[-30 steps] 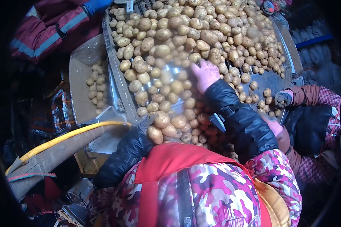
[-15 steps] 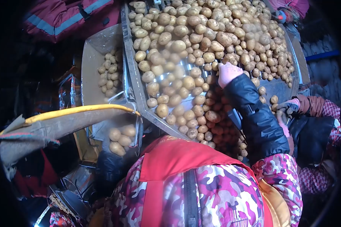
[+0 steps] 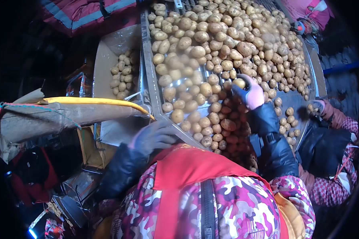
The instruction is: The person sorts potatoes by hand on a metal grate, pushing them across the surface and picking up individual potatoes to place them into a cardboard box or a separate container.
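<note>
Potato (image 3: 239, 83) sits partly hidden in the right hand (image 3: 252, 92).

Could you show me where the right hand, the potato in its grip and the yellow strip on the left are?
Right hand (image 3: 252, 93): head view, on the middle of the hand.
Potato (image 3: 239, 83): head view, on its pale visible side.
Yellow strip (image 3: 95, 102): head view, about midway along its length.
</note>
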Available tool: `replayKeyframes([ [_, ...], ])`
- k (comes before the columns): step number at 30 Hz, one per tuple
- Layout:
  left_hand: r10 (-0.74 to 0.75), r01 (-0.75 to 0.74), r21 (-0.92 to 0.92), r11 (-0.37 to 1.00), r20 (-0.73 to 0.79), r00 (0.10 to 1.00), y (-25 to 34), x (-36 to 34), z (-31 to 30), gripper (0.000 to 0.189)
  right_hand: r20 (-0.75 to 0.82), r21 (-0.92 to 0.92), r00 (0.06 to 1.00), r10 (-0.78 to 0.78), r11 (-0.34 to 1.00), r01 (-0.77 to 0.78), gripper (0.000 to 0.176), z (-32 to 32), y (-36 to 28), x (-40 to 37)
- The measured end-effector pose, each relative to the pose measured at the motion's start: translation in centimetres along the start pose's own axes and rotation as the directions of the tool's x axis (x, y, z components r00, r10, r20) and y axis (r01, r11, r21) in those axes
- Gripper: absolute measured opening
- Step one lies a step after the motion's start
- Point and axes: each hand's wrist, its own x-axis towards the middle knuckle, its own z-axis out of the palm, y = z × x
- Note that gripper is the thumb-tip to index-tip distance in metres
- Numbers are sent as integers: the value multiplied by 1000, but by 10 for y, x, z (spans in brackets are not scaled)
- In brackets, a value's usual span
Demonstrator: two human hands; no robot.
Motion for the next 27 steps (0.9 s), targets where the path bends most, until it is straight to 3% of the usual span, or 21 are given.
replayKeyframes([
  [2,91,-16,-333,943,212,973,2,41,40,60,205,180,970,-128,979,91,57,16,-65,-24],
  [3,153,0,-455,891,299,942,5,57,55,64,316,117,907,-280,960,255,56,25,-85,-28],
  [5,179,-146,-225,963,138,974,12,76,73,70,508,100,800,-319,945,312,54,44,-107,-27],
  [7,211,-209,-43,977,53,976,7,83,64,72,304,-44,765,-567,794,606,46,69,-109,7],
  [8,214,-215,11,977,46,976,-15,84,45,70,181,-159,775,-605,760,630,42,79,-114,25],
  [9,73,-62,-263,963,30,997,-16,77,45,68,147,-221,761,-632,729,648,41,89,-123,45],
  [10,-71,67,-526,848,14,997,-16,69,46,66,175,-236,744,-646,706,668,39,101,-133,66],
  [11,-89,77,-450,890,-6,996,-10,63,54,64,205,-249,728,-654,684,685,37,116,-143,81],
  [13,-69,58,-331,942,-23,997,-19,68,50,62,204,-466,616,-761,478,745,36,153,-150,99],
  [15,9,-14,-248,969,-19,1000,-43,83,25,61,242,-433,609,-756,477,765,35,175,-137,109],
  [16,86,-86,-70,994,-3,996,-18,73,49,60,273,-420,623,-733,492,762,38,173,-131,102],
  [17,12,-17,-168,986,-28,1000,-12,71,51,58,301,-410,633,-713,503,761,42,171,-123,93],
  [18,-62,45,-272,961,-54,997,-6,69,53,56,523,-519,703,-481,475,711,45,148,-134,74],
  [19,-136,97,-374,922,-78,988,0,67,54,55,561,-447,696,-447,544,710,44,135,-125,63],
  [20,-89,54,-343,938,-87,992,4,65,59,55,510,-430,728,-457,597,677,40,118,-123,50],
  [21,-36,7,-309,951,-91,995,10,66,64,55,620,-479,707,-341,550,685,41,93,-142,41],
  [23,125,-112,123,986,-102,987,14,66,67,58,738,-427,654,-167,635,643,31,74,-148,49],
  [25,-91,74,-348,934,-33,995,10,79,53,60,664,-413,689,-291,625,662,26,65,-155,58],
  [26,-126,108,-323,940,-35,991,2,87,42,61,620,-408,702,-349,621,669,23,61,-157,65],
  [27,-145,131,-375,918,-10,989,-12,94,28,61,481,-519,706,-520,480,707,17,86,-143,90],
])
